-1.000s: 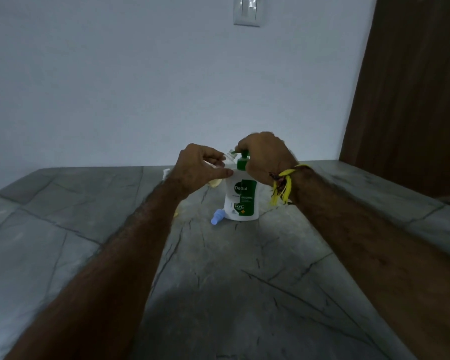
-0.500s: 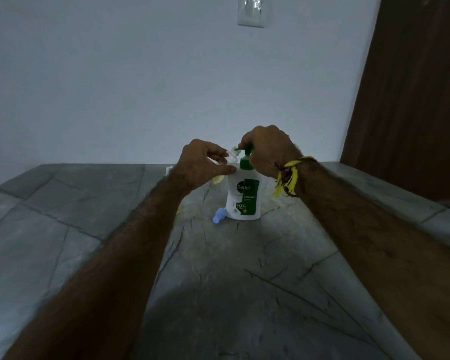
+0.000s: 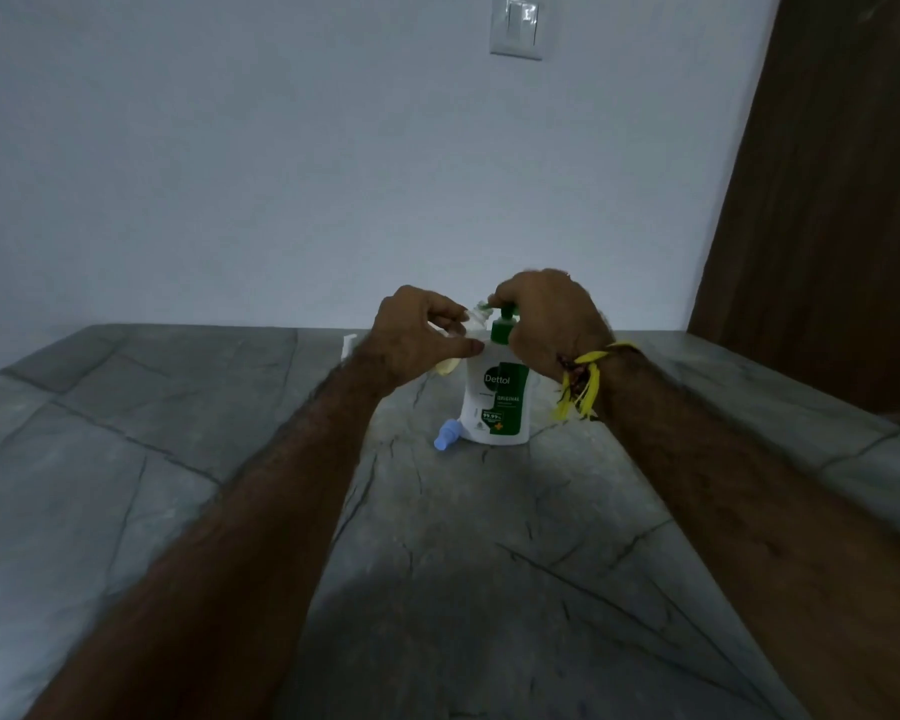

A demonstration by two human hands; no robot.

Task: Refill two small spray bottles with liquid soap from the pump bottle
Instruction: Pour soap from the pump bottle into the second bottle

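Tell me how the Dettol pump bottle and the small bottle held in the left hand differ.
The pump bottle is much bigger; the small spray bottle mostly hides inside the left hand.
The pump bottle stands upright on the stone counter; the small bottle is held tilted in the air, mouth by the pump's nozzle.
The pump bottle is white and green; the small one looks pale yellowish.

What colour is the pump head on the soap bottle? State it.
Green, the plastic pump head atop the white soap bottle; head view shows it best.
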